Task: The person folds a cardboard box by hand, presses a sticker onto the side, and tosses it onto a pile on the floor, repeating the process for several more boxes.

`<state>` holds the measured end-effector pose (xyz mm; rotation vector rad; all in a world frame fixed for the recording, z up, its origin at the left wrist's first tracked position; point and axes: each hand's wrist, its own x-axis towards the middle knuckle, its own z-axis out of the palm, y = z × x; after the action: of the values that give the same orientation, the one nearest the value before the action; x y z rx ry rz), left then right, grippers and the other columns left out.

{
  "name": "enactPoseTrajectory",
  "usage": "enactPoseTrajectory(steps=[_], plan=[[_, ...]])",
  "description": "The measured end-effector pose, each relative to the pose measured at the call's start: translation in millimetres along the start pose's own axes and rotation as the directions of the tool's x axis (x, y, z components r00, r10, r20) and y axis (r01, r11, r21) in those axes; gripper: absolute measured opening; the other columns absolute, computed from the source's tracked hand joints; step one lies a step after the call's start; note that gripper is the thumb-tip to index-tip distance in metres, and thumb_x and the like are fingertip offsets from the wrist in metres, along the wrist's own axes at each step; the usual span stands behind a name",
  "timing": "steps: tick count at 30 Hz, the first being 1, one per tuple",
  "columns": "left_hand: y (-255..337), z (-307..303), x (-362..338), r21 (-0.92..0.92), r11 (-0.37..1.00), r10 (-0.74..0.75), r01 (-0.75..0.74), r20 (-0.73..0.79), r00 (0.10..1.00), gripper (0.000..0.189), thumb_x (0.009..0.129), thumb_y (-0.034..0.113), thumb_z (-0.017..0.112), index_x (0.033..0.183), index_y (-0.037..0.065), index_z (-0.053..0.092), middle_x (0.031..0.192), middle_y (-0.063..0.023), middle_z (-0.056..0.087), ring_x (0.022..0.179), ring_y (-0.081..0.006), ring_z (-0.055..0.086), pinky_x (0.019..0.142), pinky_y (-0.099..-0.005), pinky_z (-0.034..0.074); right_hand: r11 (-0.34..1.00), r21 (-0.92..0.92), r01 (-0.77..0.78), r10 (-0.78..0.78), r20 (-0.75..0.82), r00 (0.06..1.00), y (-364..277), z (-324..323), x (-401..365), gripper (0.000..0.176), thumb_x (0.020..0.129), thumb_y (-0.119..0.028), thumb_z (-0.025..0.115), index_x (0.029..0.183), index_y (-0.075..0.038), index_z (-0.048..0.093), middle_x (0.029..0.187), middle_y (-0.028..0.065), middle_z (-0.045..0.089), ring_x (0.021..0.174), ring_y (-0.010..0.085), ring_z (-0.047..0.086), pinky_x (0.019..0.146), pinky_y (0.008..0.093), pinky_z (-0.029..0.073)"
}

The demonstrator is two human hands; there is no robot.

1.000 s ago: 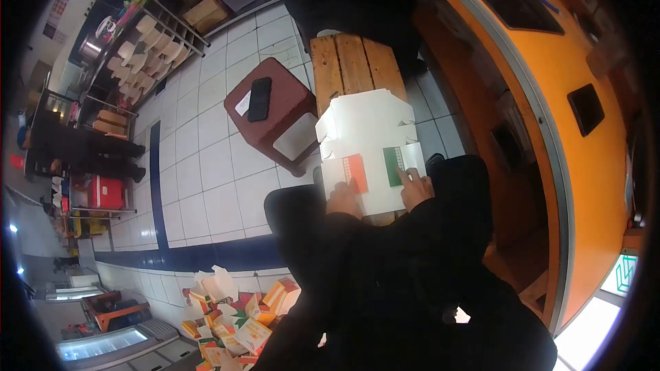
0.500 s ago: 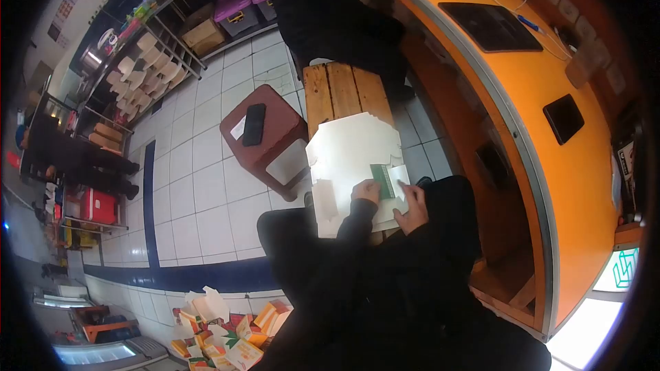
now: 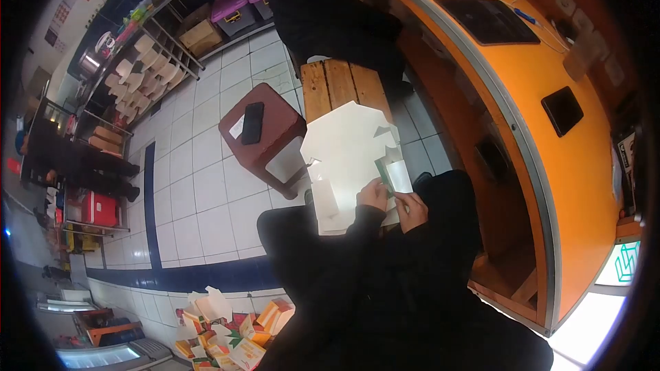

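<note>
A white flat cardboard box blank [image 3: 344, 134] with cut and creased edges lies on the wooden bench in front of me. On its right side a flap with a green printed face [image 3: 382, 173] and a white part stands partly folded up. My left hand [image 3: 372, 194] is closed on the near left edge of this flap. Close beside it, my right hand [image 3: 411, 211] pinches the flap's lower right edge between thumb and fingers. The fingertips are partly hidden by the cardboard.
A maroon stool [image 3: 265, 130] holding a black phone [image 3: 252, 124] stands left of the wooden bench [image 3: 344, 86]. An orange counter [image 3: 509, 75] runs along the right. Folded food boxes [image 3: 234, 330] lie at lower left. One person in black [image 3: 330, 14] sits ahead; another [image 3: 75, 154] stands far left.
The flap has been folded further upward, so less of its green face shows. My right hand has moved closer to my left, and its fingers have closed on the flap's edge.
</note>
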<state>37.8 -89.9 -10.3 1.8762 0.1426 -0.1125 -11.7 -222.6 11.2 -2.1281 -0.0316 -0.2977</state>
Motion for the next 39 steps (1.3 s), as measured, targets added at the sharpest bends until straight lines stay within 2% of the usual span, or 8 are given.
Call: enactPoseTrajectory(steps=[11,14,18,20,21,25,36,39], plan=[[9,-17,-20,0.142,0.983,0.104,-0.116,0.086,0.991,0.034,0.090,0.012,0.058,0.123,0.005,0.062,0.100,-0.0190,0.071,0.089,-0.0268,0.071,0.079,-0.0343,0.055,0.969,0.012,-0.246,0.246,-0.038,0.969,17,20,16,0.024,0.085,-0.012,0.067,0.108,-0.002,0.068,0.088,0.0129,0.069,0.071,0.0222,0.069,0.063,0.0317,0.054],[17,-68,-21,0.251,0.925,0.342,-0.286,-0.218,0.914,0.030,0.091,0.010,0.059,0.121,0.007,0.062,0.098,-0.0136,0.071,0.085,-0.0237,0.068,0.076,-0.0336,0.052,0.958,0.009,-0.286,0.286,-0.055,0.957,31,23,16,0.026,0.086,-0.012,0.066,0.109,-0.001,0.066,0.091,0.0136,0.069,0.073,0.0225,0.069,0.066,0.0317,0.055],[7,-143,-24,0.237,0.971,0.140,0.000,-0.574,0.806,0.020,0.096,0.018,0.058,0.110,0.005,0.064,0.093,-0.0090,0.069,0.082,-0.0183,0.065,0.071,-0.0321,0.051,0.965,0.099,-0.241,0.247,-0.054,0.967,28,15,15,0.022,0.088,-0.008,0.063,0.108,0.002,0.064,0.098,0.0162,0.068,0.089,0.0227,0.069,0.073,0.0319,0.056],[-40,-160,-17,-0.076,0.996,-0.073,0.046,-0.405,0.911,0.025,0.098,0.022,0.056,0.112,0.003,0.063,0.098,-0.0081,0.068,0.083,-0.0182,0.065,0.071,-0.0312,0.052,0.958,0.161,-0.236,0.246,-0.046,0.968,16,16,18,0.021,0.089,-0.006,0.062,0.108,0.003,0.064,0.098,0.0149,0.068,0.091,0.0201,0.068,0.073,0.0315,0.056],[-34,-167,-17,-0.201,0.967,-0.184,0.157,-0.122,0.975,0.034,0.099,0.029,0.053,0.121,0.003,0.059,0.108,-0.0077,0.064,0.091,-0.0191,0.064,0.075,-0.0322,0.053,0.958,0.178,-0.224,0.236,-0.046,0.971,12,16,19,0.021,0.089,-0.005,0.062,0.108,0.003,0.063,0.097,0.0140,0.067,0.091,0.0193,0.067,0.074,0.0309,0.056],[-7,-153,-34,-0.593,0.748,-0.184,0.299,0.248,0.951,0.050,0.098,0.036,0.053,0.137,0.005,0.047,0.119,-0.0079,0.059,0.106,-0.0185,0.059,0.083,-0.0360,0.053,0.972,0.160,-0.172,0.181,-0.041,0.983,6,15,17,0.019,0.090,-0.004,0.061,0.108,0.003,0.063,0.096,0.0123,0.065,0.083,0.0179,0.067,0.070,0.0290,0.055],[10,-144,-26,-0.354,0.901,-0.227,0.252,0.111,0.968,0.043,0.087,0.033,0.072,0.113,-0.001,0.062,0.097,-0.0071,0.066,0.081,-0.0154,0.064,0.068,-0.0296,0.052,0.978,0.134,-0.163,0.176,-0.093,0.980,-38,1,16,0.025,0.087,-0.007,0.065,0.112,0.000,0.063,0.102,0.0100,0.062,0.092,0.0234,0.064,0.075,0.0337,0.053],[-5,-137,-19,-0.406,0.882,-0.263,0.239,-0.002,0.965,0.038,0.086,0.032,0.074,0.102,-0.001,0.064,0.085,-0.0046,0.065,0.070,-0.0124,0.060,0.061,-0.0275,0.048,0.994,-0.012,0.111,-0.111,-0.233,0.966,-75,-14,12,0.034,0.080,-0.013,0.074,0.112,-0.005,0.065,0.104,0.0078,0.060,0.101,0.0268,0.058,0.085,0.0390,0.048]])
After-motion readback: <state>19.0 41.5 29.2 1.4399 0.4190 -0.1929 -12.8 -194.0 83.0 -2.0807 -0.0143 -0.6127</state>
